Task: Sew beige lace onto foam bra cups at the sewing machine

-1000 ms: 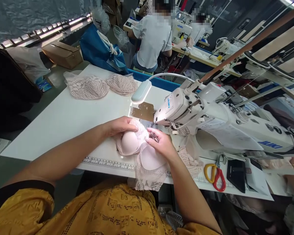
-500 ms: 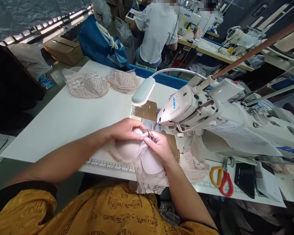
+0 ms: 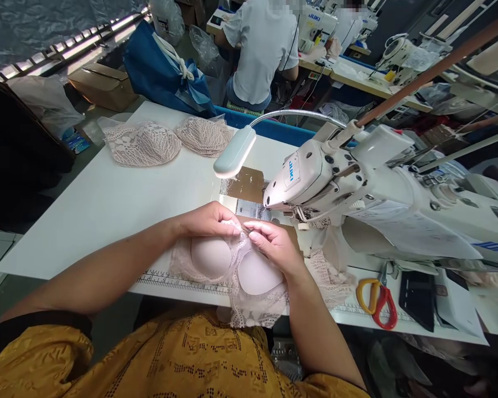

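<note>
A pale pink lace bra point(image 3: 212, 258) lies at the table's front edge with the insides of its two moulded cups facing up. My left hand point(image 3: 209, 219) is closed on the lace at the top of the bra's centre, thumb and fingers pinched together. Close beside it, my right hand point(image 3: 277, 247) is closed around small metal thread snips point(image 3: 246, 229). Their tips point at the lace between the cups; most of the tool is hidden by my fingers. Whether the blades touch the lace, I cannot tell.
A sewing machine point(image 3: 299, 171) with a lamp point(image 3: 234, 152) stands just beyond my hands. Two stacks of lace cups point(image 3: 143, 145) lie at the back left. Scissors point(image 3: 375, 298) and a dark phone-like slab point(image 3: 417, 298) lie right. A co-worker point(image 3: 261, 52) sits ahead.
The snips have turned lower between my fingers and show less. My right hand has shifted slightly right and flattened, and the bra cups now lie more spread out. The view has shifted slightly.
</note>
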A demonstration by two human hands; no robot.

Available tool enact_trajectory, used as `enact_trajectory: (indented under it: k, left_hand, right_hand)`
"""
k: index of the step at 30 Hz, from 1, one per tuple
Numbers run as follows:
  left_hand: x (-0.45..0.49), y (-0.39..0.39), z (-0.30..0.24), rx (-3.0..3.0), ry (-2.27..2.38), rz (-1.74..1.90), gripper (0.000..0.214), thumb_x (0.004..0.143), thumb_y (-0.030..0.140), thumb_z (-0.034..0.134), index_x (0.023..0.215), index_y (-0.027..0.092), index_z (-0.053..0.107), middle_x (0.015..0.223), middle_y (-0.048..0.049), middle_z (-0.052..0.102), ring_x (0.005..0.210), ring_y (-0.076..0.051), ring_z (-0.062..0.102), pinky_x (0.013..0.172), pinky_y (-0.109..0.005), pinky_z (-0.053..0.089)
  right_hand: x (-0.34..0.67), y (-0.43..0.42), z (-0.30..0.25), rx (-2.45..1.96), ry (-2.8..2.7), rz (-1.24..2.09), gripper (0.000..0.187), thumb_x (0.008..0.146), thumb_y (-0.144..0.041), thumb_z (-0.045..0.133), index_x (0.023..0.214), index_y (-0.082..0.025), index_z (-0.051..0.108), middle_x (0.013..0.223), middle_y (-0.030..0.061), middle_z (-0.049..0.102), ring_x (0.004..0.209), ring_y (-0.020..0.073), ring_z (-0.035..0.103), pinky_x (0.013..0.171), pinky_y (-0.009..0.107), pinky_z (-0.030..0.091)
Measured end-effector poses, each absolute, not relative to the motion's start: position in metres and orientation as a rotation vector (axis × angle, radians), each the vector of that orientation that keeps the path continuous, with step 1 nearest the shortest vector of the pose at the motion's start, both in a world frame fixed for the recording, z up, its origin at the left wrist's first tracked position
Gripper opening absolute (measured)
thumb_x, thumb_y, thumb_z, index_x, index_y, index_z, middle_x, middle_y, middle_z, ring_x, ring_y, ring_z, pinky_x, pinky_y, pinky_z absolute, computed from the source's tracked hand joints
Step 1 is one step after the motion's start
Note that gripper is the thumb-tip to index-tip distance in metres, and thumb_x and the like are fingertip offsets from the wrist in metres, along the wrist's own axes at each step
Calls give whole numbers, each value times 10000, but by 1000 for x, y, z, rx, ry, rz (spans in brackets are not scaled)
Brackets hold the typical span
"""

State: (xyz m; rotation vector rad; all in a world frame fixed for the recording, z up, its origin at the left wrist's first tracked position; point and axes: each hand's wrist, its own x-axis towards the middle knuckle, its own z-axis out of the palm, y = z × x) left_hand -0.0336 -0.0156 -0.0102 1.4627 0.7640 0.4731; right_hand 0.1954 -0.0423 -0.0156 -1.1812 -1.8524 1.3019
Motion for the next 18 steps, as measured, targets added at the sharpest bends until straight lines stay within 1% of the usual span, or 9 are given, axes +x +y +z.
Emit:
enact_trajectory:
  k: [2,4,8,10,11,13,15,16,18]
  left_hand:
    - [-33,-16,-12,1454,769,470,224,808,345,685,816,128,738,763,-40,694,702,-135,598,642,-222,439]
    - [-32,-16,-12,1455,778,470,233,800,354,691,780,125,733,715,-26,671,665,-122,574,610,-214,421]
    - [-31,-17,-12,1459,800,464,245,784,367,705,739,127,725,668,-15,646,633,-115,551,576,-210,401]
    - [-30,-18,-13,1451,801,461,239,781,367,709,769,129,734,710,-27,670,661,-126,569,601,-217,422]
    - [-29,-18,-14,1447,798,462,235,782,362,709,785,129,736,735,-34,681,679,-132,578,619,-221,433]
    - [-28,-17,-16,1448,788,469,238,792,360,700,796,124,732,761,-42,686,705,-137,589,648,-224,446]
    - [-31,-15,-16,1470,768,450,257,812,375,679,813,121,725,768,-43,679,719,-140,593,655,-219,447]
    - [-34,-13,-15,1489,753,414,258,806,376,684,851,126,725,792,-43,681,735,-145,599,658,-216,448]
    - [-46,-9,-11,1525,723,290,289,757,356,727,955,145,718,887,-45,690,798,-167,614,670,-213,455]
  right_hand:
    - [192,-43,-15,-1167,-1852,1313,318,857,-437,638,1096,-238,707,1054,53,725,935,217,656,860,376,526]
    - [189,-44,-16,-1157,-1849,1316,298,859,-420,644,1080,-228,698,984,44,722,860,195,649,812,351,527]
    - [185,-46,-18,-1157,-1843,1250,208,872,-384,636,973,-213,699,941,42,712,872,193,640,803,333,506]
    - [183,-47,-20,-1187,-1768,1252,216,873,-406,625,938,-209,687,906,40,706,843,192,641,779,331,509]
    - [182,-47,-22,-1197,-1705,1290,235,868,-425,624,950,-210,673,886,35,700,816,188,641,755,329,514]
    - [180,-48,-23,-1190,-1589,1417,297,833,-448,658,1025,-222,638,878,26,691,795,184,646,726,324,528]
    - [178,-48,-23,-1173,-1566,1527,352,789,-430,710,1064,-231,620,910,25,690,826,186,651,749,325,536]
    - [178,-48,-23,-1181,-1578,1545,339,773,-414,726,1039,-228,628,914,26,688,832,186,648,757,323,534]
    - [179,-47,-20,-1243,-1589,1495,245,777,-397,716,918,-211,643,853,19,672,775,174,625,720,307,520]
